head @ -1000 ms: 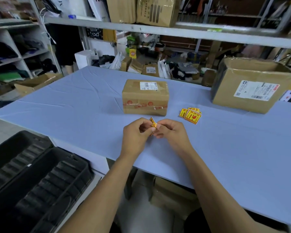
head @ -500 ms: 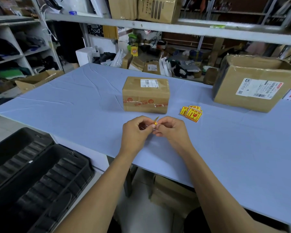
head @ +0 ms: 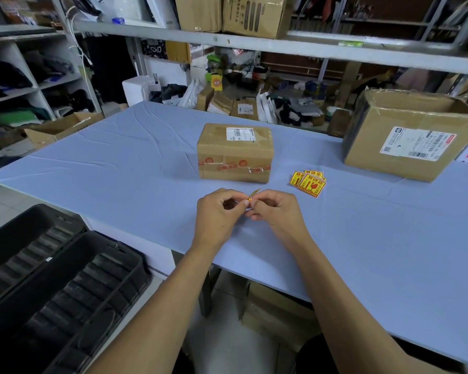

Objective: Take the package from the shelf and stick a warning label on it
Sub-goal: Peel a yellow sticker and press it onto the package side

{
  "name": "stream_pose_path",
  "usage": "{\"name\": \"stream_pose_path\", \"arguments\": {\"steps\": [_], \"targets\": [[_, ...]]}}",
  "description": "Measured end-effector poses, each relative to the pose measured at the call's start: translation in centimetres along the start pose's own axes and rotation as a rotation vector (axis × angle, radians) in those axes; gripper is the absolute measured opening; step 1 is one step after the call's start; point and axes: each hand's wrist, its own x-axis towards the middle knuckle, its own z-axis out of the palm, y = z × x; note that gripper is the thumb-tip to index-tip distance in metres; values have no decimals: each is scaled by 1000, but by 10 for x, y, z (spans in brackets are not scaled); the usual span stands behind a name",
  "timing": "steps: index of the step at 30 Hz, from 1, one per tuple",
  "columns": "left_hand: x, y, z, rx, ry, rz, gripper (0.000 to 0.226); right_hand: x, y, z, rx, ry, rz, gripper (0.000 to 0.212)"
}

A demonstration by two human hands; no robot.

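Cardboard package [head: 235,153], brown, boxy, glossy tape w/ red print round its front, white shipping slip on top, sits mid-table on the creased blue cloth [head: 119,171]. Just in front, left hand [head: 216,211] & right hand [head: 274,209] meet, fingertips of both pinching one small yellow warning label [head: 254,195], seen edge-on. Flat stack of yellow/red labels [head: 308,183] lies right of the package. Bigger open carton [head: 411,136] far right.
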Motion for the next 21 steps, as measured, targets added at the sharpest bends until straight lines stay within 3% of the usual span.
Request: {"name": "stream_pose_path", "arguments": {"steps": [21], "targets": [[-3, 7, 1, 79, -3, -24, 7, -2, 4, 1, -145, -12, -84, 14]]}}
